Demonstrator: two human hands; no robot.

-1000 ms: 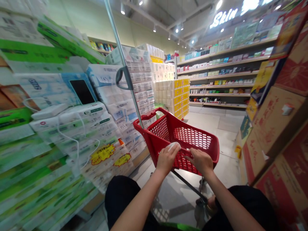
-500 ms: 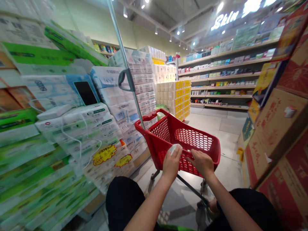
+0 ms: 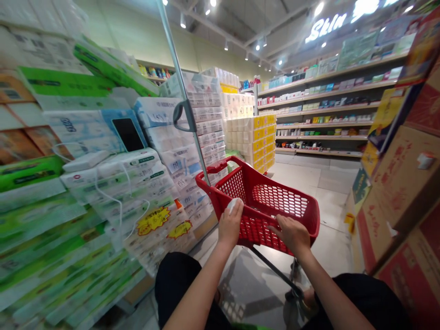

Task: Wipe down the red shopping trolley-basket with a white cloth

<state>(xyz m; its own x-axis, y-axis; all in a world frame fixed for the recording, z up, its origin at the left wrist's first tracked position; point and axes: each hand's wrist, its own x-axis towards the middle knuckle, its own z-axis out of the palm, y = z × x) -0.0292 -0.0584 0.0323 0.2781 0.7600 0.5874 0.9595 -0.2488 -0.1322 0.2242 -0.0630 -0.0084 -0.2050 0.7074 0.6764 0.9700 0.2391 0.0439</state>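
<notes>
A red plastic shopping cart (image 3: 256,228) with perforated basket walls stands right in front of my knees. My left hand (image 3: 230,223) is closed over a small crumpled white cloth (image 3: 234,202) and presses it on the near rim of the basket, left of the middle. Most of the cloth is hidden under the fingers. Farther right on the same rim, my right hand (image 3: 293,234) grips the edge with its fingers curled over the top. A tall metal pole (image 3: 178,73) with a grey loop handle rises from the cart's left corner.
Stacked tissue packs (image 3: 113,183) fill the left side, with a phone (image 3: 129,134) and white cables on them. Cardboard boxes (image 3: 402,183) are piled close on the right. Yellow-and-white packs (image 3: 263,142) and long shelves (image 3: 323,110) stand beyond the cart.
My left hand has slid leftward along the near rim with the white cloth. My right hand keeps its hold on the rim. The whole view has shifted slightly.
</notes>
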